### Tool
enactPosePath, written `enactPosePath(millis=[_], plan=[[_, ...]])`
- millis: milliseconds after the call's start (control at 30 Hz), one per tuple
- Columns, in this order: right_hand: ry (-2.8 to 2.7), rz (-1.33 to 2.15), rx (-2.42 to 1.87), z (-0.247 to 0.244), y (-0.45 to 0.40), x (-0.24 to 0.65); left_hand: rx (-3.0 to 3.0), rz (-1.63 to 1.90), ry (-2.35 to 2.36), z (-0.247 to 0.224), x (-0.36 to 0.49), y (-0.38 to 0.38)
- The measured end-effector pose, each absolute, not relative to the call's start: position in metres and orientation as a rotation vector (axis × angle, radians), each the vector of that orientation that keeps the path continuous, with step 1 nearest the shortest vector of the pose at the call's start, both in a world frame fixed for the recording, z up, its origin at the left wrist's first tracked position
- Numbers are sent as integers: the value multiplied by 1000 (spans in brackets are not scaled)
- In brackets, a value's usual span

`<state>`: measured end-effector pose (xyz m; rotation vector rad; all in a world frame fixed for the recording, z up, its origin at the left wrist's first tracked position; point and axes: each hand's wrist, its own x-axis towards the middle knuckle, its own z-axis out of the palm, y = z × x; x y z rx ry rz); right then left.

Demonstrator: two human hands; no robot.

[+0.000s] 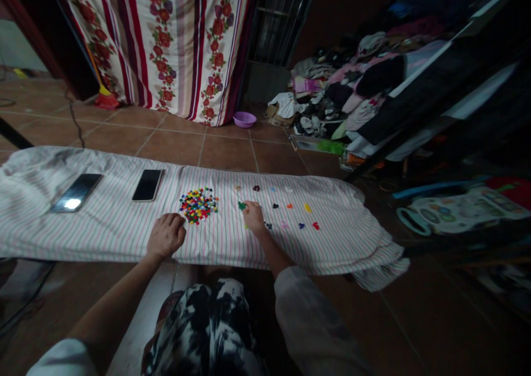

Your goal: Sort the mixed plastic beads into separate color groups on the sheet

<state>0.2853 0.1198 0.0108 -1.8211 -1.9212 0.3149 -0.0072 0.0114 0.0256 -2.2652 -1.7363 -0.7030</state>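
A heap of small multicoloured pieces [198, 205] lies on a striped cloth [215, 249]. My left hand [167, 235] rests on the cloth at the heap's near left edge, fingers loosely bent, with no held piece showing. To the right of the heap, my right hand [254, 218] has its fingers pinched at a little green cluster [241, 205]; anything between the fingertips is too small to make out. Single-colour clusters stand in rows beyond it, among them black [275, 205], orange [289, 205], yellow [307, 207], pink [284, 225] and red [316, 225].
Two phones, one dark [148, 185] and one reflecting a light [77, 192], lie left of the heap. Past the cloth are a floral curtain [166, 50], a purple basin [244, 120] and piled clothes [344, 88]. A patterned plastic item [468, 207] stands at right.
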Motion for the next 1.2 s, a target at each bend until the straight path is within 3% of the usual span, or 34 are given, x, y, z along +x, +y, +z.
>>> enactPosePath(millis=[733,1200], plan=[[-1769,324,-1710,13,110,285,-2269,-680,-1805,21,-9,12],[-2115,530,-1407,17,73,199,-2269,-675,-1846,24,-7,11]])
